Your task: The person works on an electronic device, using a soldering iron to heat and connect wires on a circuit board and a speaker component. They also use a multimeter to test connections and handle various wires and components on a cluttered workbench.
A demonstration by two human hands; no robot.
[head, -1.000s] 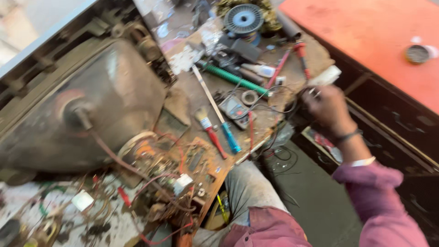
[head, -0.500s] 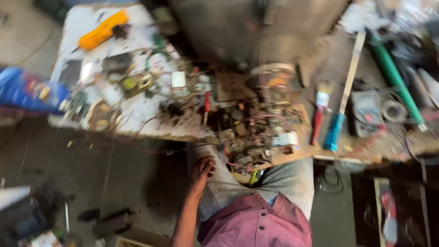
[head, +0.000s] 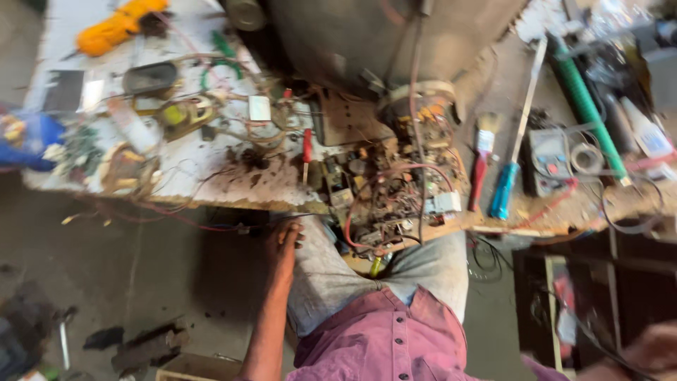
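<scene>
Head view: left hand (head: 283, 243) rests loosely, grasping nothing, on the grey-trousered knee (head: 317, 282), just below the bench edge (head: 233, 201). Circuit board (head: 395, 190) lies nearby. Right hand (head: 652, 349) blurred at the corner; grip cannot be told.

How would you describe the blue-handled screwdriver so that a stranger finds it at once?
Start at the big grey metal tube housing at the top of the cluttered workbench, then go right and down past the tangled circuit board. The blue-handled screwdriver lies beside a red-handled brush; only it has a long pale shaft and a blue grip.
</scene>
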